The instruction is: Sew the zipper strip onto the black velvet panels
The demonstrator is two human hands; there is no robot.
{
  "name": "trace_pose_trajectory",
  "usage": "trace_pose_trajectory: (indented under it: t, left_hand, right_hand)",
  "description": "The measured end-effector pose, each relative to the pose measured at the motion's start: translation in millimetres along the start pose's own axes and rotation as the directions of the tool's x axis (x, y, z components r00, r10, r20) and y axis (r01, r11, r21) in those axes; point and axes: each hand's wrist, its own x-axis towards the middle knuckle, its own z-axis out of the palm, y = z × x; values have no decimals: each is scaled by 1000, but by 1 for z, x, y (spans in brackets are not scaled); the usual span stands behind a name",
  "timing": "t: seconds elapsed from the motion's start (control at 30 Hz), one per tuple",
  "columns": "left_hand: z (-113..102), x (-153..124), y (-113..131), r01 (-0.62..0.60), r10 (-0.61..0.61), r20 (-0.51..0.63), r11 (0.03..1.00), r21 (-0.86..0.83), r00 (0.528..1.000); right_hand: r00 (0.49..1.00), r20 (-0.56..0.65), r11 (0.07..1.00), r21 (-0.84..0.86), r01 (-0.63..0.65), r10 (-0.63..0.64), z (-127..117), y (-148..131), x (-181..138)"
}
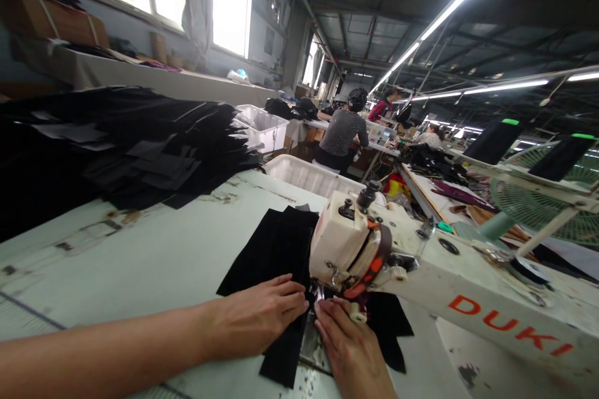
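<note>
Pressing flat on a piece of black fabric [276, 249], the left hand [255, 318] lies palm down, fingers together, at lower centre of the frame, gripping nothing. The right hand [349, 343] rests just beside it, lower centre right, fingertips on the same cloth right under the head of the white sewing machine [374, 249]; whether it pinches the cloth cannot be told. The fabric spreads on the pale table [140, 262] from beneath both hands up toward the frame's centre. A heap of black pieces [126, 149] fills the left side. White bins [309, 174] stand above centre, with a seated person [344, 134] beyond.
</note>
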Motion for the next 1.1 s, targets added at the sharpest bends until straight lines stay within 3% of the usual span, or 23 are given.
trace_pose_trajectory:
  t: [0.23, 0.67, 0.93, 1.1]
  left_hand:
    - [0, 6, -5, 21, -22, 9, 1000, 17, 1000]
    - [13, 5, -13, 46, -44, -48, 999, 29, 998]
    - [13, 7, -17, 38, -38, -30, 999, 12, 999]
    - [12, 6, -17, 67, -68, -19, 997, -40, 998]
  right_hand:
    - [999, 44, 983, -180, 37, -30, 17, 3, -4]
    - [999, 44, 972, -234, -11, 21, 9, -1, 1]
    - [982, -90, 962, -205, -179, 164, 7, 3, -6]
    - [984, -106, 962, -215, -165, 145, 11, 6, -10]
